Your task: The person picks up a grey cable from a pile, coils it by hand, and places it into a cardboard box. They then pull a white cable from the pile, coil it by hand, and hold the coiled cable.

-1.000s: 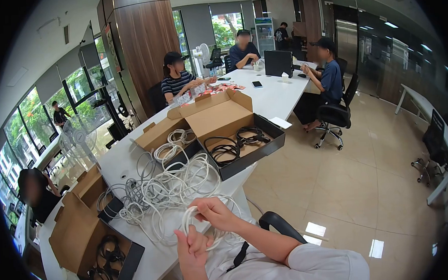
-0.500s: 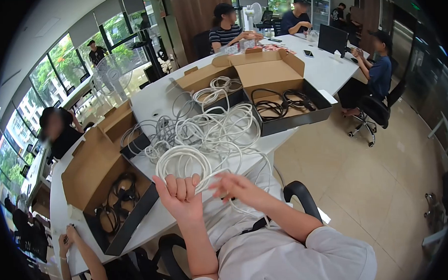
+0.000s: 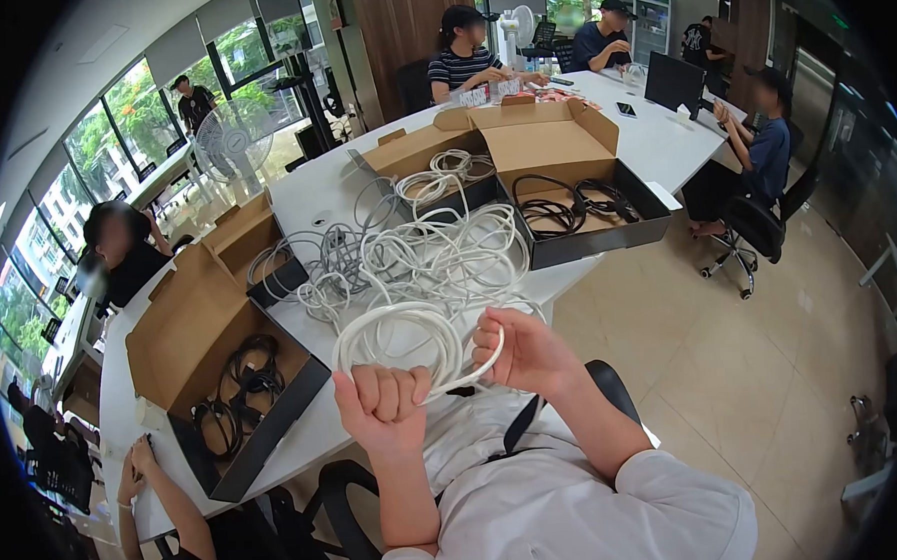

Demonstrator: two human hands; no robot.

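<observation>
The left hand (image 3: pixel 384 401) is clenched around a coiled white cable (image 3: pixel 401 332). At its three o'clock, the right hand (image 3: pixel 527 352) pinches the cable's loose strand.

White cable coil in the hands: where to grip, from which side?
Take the white round cable coil at its lower arc, from below, as the left hand does: all loops bunch there, so one fist traps them. The right hand pinches one strand.

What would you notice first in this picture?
A big tangle of white cables sprawls across the middle of the white table. In front of it, the left hand and right hand grip a coil of white cable. Open cardboard boxes with black cables sit either side.
</observation>
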